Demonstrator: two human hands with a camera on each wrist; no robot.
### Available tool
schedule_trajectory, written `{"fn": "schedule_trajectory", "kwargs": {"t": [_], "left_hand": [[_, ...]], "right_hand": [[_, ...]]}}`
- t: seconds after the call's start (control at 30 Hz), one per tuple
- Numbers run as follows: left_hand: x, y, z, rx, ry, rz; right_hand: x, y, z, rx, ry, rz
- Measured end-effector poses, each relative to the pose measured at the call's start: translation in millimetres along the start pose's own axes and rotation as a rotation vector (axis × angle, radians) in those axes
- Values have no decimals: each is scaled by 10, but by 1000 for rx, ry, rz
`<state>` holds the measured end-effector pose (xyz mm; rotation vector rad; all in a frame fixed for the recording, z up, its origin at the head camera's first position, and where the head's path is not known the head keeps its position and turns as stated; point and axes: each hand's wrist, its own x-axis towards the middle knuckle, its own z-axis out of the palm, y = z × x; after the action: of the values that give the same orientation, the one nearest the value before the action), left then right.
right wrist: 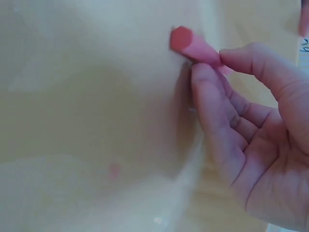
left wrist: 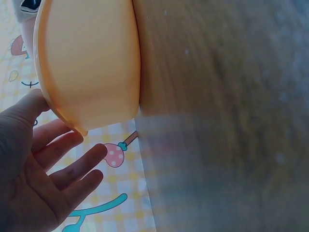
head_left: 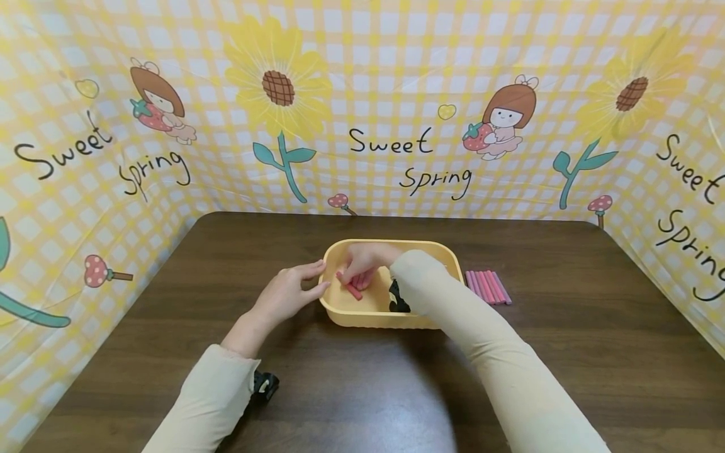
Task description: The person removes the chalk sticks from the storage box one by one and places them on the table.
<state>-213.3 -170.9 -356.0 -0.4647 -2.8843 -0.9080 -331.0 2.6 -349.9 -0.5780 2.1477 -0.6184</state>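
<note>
A pale yellow plastic bin (head_left: 362, 319) with rounded corners stands on the table. My right hand (head_left: 362, 264) reaches down inside its left part and pinches a short pink stick (head_left: 354, 291) between thumb and fingertips. In the right wrist view the stick (right wrist: 198, 47) shows a flat red end and a pink side, like a crayon or chalk; its exact kind is unclear. My left hand (head_left: 291, 289) rests its thumb and fingers lightly against the bin's left end. In the left wrist view the left hand's fingers (left wrist: 77, 166) are spread and loosely bent beside the rim (left wrist: 63, 116).
Several pink and purple sticks (head_left: 488, 287) lie side by side in a row just right of the bin. The dark wooden table (head_left: 351, 377) ends at a yellow checked cloth backdrop (head_left: 385, 75) behind and at both sides.
</note>
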Motion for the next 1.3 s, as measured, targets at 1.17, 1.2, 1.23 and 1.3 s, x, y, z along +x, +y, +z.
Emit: {"fn": "schedule_trajectory", "kwargs": {"t": [1.17,1.2,1.23,1.3], "left_hand": [[13,-18,23,2,4,4],[14,-19,23,3,5,4],[14,-20,23,2,5,5],[14,-23,23,3,6,6]], "right_hand": [[-684,307,-404,248,45,-199],[-701,323,-413,252,49,-195],[-718,342,-421,256,50,-193],[-754,387,-437,263,54,-194]]}}
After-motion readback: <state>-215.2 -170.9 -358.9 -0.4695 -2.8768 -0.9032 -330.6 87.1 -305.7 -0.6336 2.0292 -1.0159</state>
